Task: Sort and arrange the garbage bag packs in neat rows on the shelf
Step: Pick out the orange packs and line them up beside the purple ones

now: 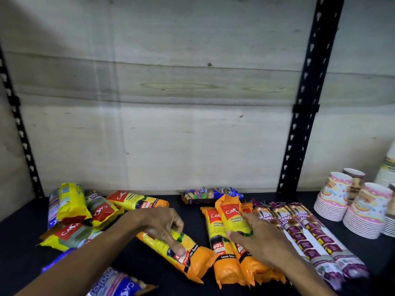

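Garbage bag packs, long soft plastic sleeves in orange, yellow, purple and blue, lie across the black shelf board (188, 212), part sorted and part loose. At 5 o'clock from the middle of the shelf, the orange-and-yellow 60L packs (215, 240) lie side by side with their long axes running front to back, and just to their right three purple-and-white drawstring packs (303, 231) lie parallel in the same way; this looks like the neat row being built, grouped by kind. The right hand (256, 242) rests flat on top of the orange group, fingers spread and pressing down, probably to keep the slippery sleeves from sliding out of line. The left hand (162, 227) grips a single slanted orange-and-yellow pack (179, 251) at 6 o'clock, thumb on the near side and fingers curled over the top, pinching it; its tilt suggests it is about to be turned and set against the left edge of the orange group. A bare strip of shelf between that pack and the group gives room for this. At 9 o'clock a loose heap of yellow and red-labelled packs (81, 212) waits unsorted, with a blue-and-white pack (115, 283) at 7 o'clock at the front edge, close enough that it may slip off. A blue pack (211, 194) lies crosswise against the wooden back wall (162, 129) at 12 o'clock. Stacked paper cups (350, 201) at 3 o'clock limit the row's growth rightward.
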The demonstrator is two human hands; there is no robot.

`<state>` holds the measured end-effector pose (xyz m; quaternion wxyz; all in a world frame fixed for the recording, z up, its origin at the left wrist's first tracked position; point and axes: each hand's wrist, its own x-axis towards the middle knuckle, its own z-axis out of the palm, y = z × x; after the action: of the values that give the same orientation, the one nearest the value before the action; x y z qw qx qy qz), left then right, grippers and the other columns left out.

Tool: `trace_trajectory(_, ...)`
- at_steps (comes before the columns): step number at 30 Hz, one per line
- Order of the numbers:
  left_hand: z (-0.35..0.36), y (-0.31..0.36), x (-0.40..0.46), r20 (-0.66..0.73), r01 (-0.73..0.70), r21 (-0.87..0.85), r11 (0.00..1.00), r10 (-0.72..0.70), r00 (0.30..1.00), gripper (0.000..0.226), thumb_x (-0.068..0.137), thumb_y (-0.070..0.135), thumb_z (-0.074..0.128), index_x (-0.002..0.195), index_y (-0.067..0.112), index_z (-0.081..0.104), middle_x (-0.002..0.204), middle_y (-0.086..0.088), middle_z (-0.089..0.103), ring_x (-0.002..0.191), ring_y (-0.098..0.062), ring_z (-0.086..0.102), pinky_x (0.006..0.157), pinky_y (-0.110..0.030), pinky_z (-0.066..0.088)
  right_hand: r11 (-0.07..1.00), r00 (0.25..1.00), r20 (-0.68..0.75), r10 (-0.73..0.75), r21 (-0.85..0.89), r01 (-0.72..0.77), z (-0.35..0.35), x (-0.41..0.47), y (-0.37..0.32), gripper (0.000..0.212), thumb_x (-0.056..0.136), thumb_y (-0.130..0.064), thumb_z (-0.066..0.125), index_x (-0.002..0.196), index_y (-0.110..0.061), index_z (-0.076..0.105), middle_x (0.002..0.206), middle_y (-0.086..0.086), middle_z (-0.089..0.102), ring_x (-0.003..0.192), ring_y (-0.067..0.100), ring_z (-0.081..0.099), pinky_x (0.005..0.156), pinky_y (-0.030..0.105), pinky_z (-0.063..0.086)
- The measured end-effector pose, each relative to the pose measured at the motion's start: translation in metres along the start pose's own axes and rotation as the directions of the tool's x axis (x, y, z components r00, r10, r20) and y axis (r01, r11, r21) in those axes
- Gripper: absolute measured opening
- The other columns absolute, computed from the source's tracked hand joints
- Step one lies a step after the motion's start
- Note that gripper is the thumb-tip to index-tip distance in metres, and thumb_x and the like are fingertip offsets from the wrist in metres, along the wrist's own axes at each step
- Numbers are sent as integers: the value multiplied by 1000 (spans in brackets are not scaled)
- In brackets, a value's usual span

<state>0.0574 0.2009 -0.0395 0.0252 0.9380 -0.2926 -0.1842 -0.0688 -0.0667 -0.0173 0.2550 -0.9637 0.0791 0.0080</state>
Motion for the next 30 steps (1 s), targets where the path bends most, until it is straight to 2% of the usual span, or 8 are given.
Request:
trace_trajectory(4,-4,4,-16,-10,67,-67,996,-68,998,60,56,74,78,104,40,66,105,16,68,102,-9,65,91,-32,51,1000,1000,16,23,-21,-23,1,3,-2,84,83,-70,57,152,-33,27,148,-7,46,131,19,49,106,40,45)
trace_trajectory(7,-8,15,-29,-161,0,-38,999,-6,987,46,73,53,78,112,33,65,120,10,60,118,-12,52,101,-36,37,998,999,27,33,-49,-32,1,4,-4,84,83,-70,57,151,-31,28,148,-7,46,131,19,49,105,39,44)
trace_trajectory(10,-6,25,-48,-198,-3,-26,1000,-2,980,63,67,73,67,116,35,63,125,13,49,122,-7,37,106,-37,17,996,999,16,35,-84,-33,4,4,-7,83,83,-71,55,150,-29,29,147,-6,47,131,20,49,104,40,44)
trace_trajectory(14,5,40,-72,-311,151,27,988,-135,941,88,61,88,53,133,36,51,134,9,40,128,-13,34,107,-37,31,992,998,-5,63,-114,-63,11,4,-9,83,84,-74,49,150,-28,29,153,3,40,136,27,44,104,45,44)
trace_trajectory(16,13,51,-80,-317,280,-22,960,-272,908,94,64,88,49,140,35,42,141,4,35,132,-19,32,106,-40,37,989,997,-33,70,-132,-74,14,3,-10,84,86,-74,46,153,-27,25,161,8,24,145,33,30,110,49,37)
trace_trajectory(18,23,63,-83,-292,346,-92,934,-358,887,92,73,84,44,147,32,33,151,-1,28,140,-27,25,107,-46,38,988,997,-75,36,-148,-47,15,1,-13,78,91,-68,44,153,-26,25,160,10,22,146,35,24,112,50,34)
trace_trajectory(22,37,78,-81,-264,356,-179,917,-394,881,80,91,69,34,155,24,17,162,-3,13,148,-34,8,114,-51,29,986,995,-86,-51,-162,37,17,1,-14,66,99,-58,38,156,-31,19,159,8,22,148,31,18,114,50,31)
trace_trajectory(30,44,75,-74,-266,251,-240,938,-313,912,68,98,54,35,155,23,16,164,0,4,150,-34,-6,119,-48,16,980,996,-59,-69,-192,56,21,7,-9,62,101,-56,32,156,-32,19,162,5,22,151,32,11,118,54,23)
